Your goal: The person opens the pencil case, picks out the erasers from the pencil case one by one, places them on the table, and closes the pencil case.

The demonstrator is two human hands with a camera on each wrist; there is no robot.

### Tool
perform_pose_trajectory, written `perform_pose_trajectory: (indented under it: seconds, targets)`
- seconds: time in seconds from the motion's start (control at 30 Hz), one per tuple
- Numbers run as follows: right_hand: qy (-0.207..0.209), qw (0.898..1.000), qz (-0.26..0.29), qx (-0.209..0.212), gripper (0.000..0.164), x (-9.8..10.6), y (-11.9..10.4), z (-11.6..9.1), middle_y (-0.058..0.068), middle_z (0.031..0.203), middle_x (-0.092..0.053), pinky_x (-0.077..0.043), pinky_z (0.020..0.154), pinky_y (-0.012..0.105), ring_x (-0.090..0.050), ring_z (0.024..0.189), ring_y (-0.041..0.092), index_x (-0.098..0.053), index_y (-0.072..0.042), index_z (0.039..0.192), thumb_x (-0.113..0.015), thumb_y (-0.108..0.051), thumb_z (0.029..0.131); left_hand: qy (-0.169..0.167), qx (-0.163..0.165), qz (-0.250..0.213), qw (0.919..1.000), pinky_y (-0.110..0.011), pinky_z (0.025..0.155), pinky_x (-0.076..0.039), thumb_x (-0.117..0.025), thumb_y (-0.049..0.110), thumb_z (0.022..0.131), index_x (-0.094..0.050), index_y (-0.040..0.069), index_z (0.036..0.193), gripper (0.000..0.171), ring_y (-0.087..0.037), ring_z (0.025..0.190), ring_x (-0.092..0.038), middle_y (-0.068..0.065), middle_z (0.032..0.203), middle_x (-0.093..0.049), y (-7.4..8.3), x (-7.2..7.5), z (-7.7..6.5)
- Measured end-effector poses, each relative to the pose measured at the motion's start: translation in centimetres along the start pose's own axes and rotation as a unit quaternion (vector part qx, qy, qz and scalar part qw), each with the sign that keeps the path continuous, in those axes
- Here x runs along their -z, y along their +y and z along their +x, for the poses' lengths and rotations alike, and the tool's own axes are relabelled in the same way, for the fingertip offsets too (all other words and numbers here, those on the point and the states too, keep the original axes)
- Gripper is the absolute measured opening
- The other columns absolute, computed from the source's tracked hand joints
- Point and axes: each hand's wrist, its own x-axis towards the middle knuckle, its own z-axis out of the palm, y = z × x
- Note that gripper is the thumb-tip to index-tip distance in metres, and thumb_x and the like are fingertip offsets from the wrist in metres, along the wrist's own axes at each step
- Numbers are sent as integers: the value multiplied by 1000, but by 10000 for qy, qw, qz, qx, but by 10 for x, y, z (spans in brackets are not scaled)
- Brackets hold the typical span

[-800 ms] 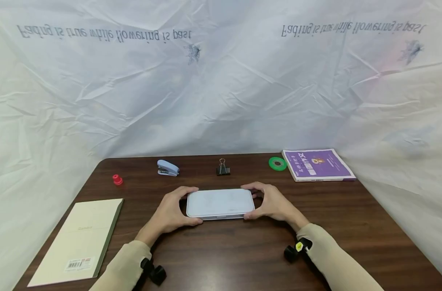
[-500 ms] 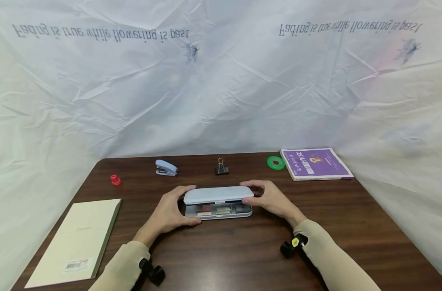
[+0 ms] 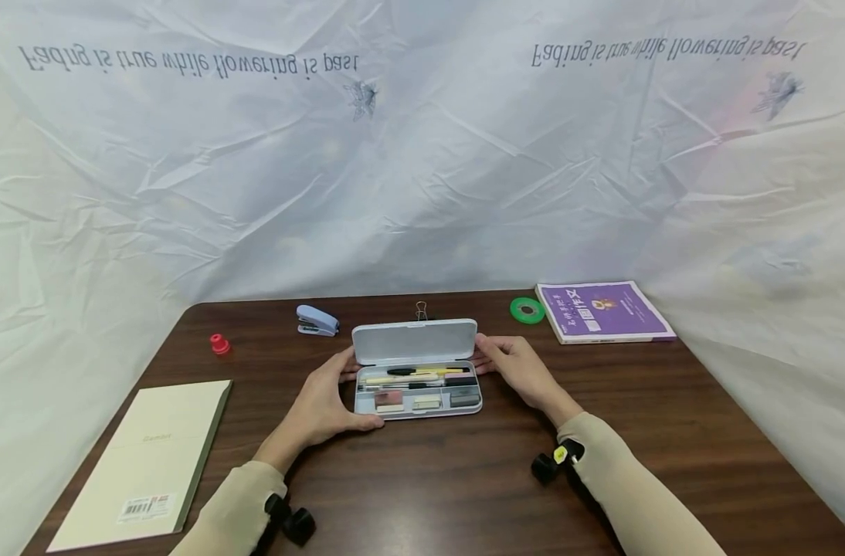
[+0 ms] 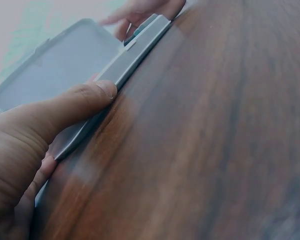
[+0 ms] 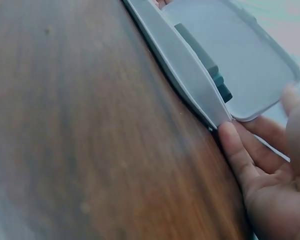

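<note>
A pale grey-blue pencil case [image 3: 419,415] lies on the table in the head view with its lid [image 3: 414,344] raised. Its tray holds several pens [image 3: 422,373], with erasers [image 3: 426,402] and other small pieces along the front. My left hand [image 3: 318,401] grips the left end, thumb [image 4: 97,95] along the front wall and fingers round behind. At the other end, my right hand [image 3: 520,372] has its thumb by the lid's right edge. In the right wrist view its other fingers [image 5: 233,142] touch the tray's end.
Behind the case stands a black binder clip [image 3: 422,310], mostly hidden by the lid. A stapler [image 3: 317,320], red cap-like piece [image 3: 219,344] and cream notebook [image 3: 142,463] are leftward. A green tape roll [image 3: 516,309] and purple book [image 3: 606,313] lie back right.
The case's lid has swung up and back from closed, showing the contents. My right hand has moved from the front edge up to the lid's right side; my left hand has kept its place.
</note>
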Motion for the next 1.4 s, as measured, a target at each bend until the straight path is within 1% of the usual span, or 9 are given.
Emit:
perform_pose_trajectory:
  seconds: [0.2, 0.43, 0.6, 0.77, 0.9, 1.03, 1.17, 1.27, 1.4]
  targets:
    - [323, 9989, -341, 13, 34, -2, -1, 2, 24, 112, -80, -71, 83, 33, -81, 94, 21, -77, 9, 129, -62, -19, 117, -22, 81, -98, 9999, -48, 114, -60, -112, 44, 64, -34, 7, 174, 140, -28, 133, -68, -12, 147, -65, 3, 1, 0]
    - [774, 9940, -772, -92, 27, -8, 0, 6, 14, 97, -82, -71, 74, 32, -81, 82, 20, -82, 2, 117, -69, -22, 114, 107, 72, -510, 9986, -43, 114, -60, -114, 41, 60, -35, 6, 171, 141, -29, 133, -70, -15, 148, -64, 2, 3, -1]
    - [789, 9941, -746, -67, 26, -9, -1, 5, 14, 97, -81, -71, 74, 32, -81, 82, 20, -82, 1, 115, -70, -22, 113, 159, 73, -677, 9976, -41, 114, -59, -114, 35, 63, -44, 8, 162, 125, -29, 132, -71, -14, 145, -65, 3, 6, -2]
    - [750, 9960, -480, -32, 23, -10, -2, 5, 20, 101, -80, -71, 76, 33, -80, 83, 21, -80, 3, 117, -70, -17, 113, 185, 52, -318, 9993, -39, 111, -61, -113, 39, 64, -62, 10, 146, 100, -25, 128, -73, -7, 142, -66, 0, 6, -3]
    - [790, 9962, -370, 22, 22, -8, -4, 5, 23, 106, -79, -71, 78, 34, -80, 87, 22, -78, 5, 119, -71, -14, 112, 201, -66, -227, 9995, -37, 111, -62, -112, 42, 65, -67, 12, 144, 96, -23, 127, -73, -4, 142, -66, -2, 6, -3]
    - [1021, 9924, -626, 266, 23, 0, -8, 1, 20, 112, -79, -70, 80, 31, -79, 95, 25, -77, 4, 123, -72, -15, 111, 204, -210, -260, 9992, -38, 110, -62, -111, 44, 66, -68, 12, 146, 96, -23, 127, -74, -3, 143, -67, -5, 6, -4]
    - [1138, 9886, -755, 627, 27, 11, -16, -5, 19, 116, -78, -68, 86, 28, -77, 104, 37, -75, 4, 128, -74, -17, 111, 192, -341, -215, 9990, -38, 111, -62, -110, 44, 68, -71, 13, 145, 92, -22, 128, -73, -2, 141, -69, -5, 6, -5]
    - [962, 9883, -751, 917, 27, 18, -23, -11, 19, 118, -78, -67, 90, 25, -76, 110, 44, -75, 2, 129, -76, -17, 109, 172, -360, -49, 9992, -38, 111, -62, -109, 46, 70, -74, 16, 143, 87, -20, 129, -71, 2, 139, -70, -4, 6, -6]
    - [570, 9879, -838, 1173, 21, 22, -30, -16, 16, 118, -79, -65, 88, 23, -76, 107, 34, -78, -4, 125, -80, -13, 105, 171, -367, 120, 9991, -40, 109, -63, -107, 49, 72, -76, 18, 142, 83, -19, 128, -71, 5, 138, -70, -3, 6, -6]
